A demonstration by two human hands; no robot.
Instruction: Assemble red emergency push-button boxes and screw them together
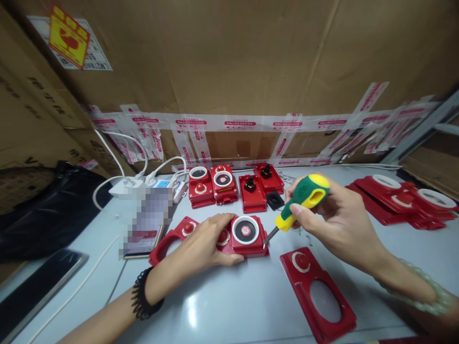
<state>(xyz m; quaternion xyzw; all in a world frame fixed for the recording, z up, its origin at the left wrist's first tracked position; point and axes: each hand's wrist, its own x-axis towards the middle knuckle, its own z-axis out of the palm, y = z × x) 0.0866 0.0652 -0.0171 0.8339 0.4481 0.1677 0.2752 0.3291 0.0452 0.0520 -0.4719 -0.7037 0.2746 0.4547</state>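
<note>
One screwdriver (287, 218) reaches the red box's (246, 232) edge, loose cover (308, 275) apart.

Hands come to two: one left hand (211, 241) and one right hand (332, 215). There is one screwdriver (301, 201). Of closed boxes with a white ring there are three — one ringed red box (248, 247) under the left hand, two back boxes (226, 195) side by side behind it. Open red boxes (253, 208) number two, with one black part (250, 184) in each. Loose covers (292, 270) with a round hole: two. The stacked red pieces (373, 203) at far right overlap too much to count — two large white rings (435, 190) show there. One black square (275, 200), one phone (139, 243), one bracelet (439, 298), one hair tie (139, 298).
</note>
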